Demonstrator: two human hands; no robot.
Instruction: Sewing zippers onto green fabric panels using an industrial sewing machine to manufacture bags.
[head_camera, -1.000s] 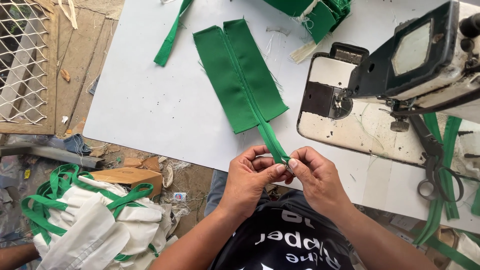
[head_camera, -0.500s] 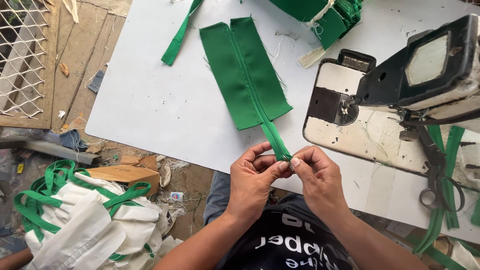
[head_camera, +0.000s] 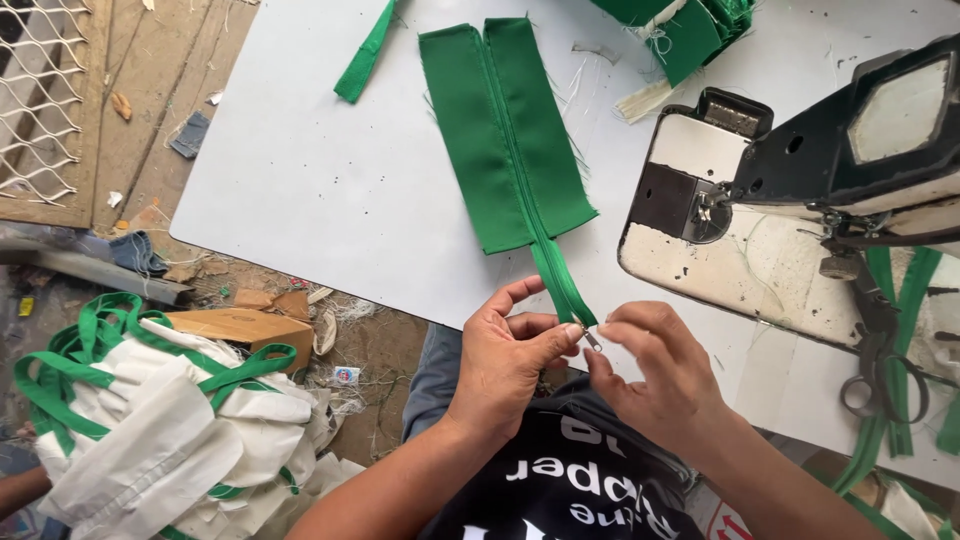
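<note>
bare white table (head_camera: 300, 190) lies open left of the green zippered panel (head_camera: 505, 130). on the right, the sewing machine (head_camera: 800, 190) stands close beside the panel, with scissors (head_camera: 880, 350) beyond it; green fabric pieces (head_camera: 690, 25) crowd the far edge.

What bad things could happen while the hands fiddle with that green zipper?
The small metal slider pinched between the left hand and right hand at the tip of the green zipper tape looks tiny, so it might slip and drop to the littered floor. Tugging could also drag the green fabric panel across the white table. The black sewing machine stands close by the right hand.
</note>
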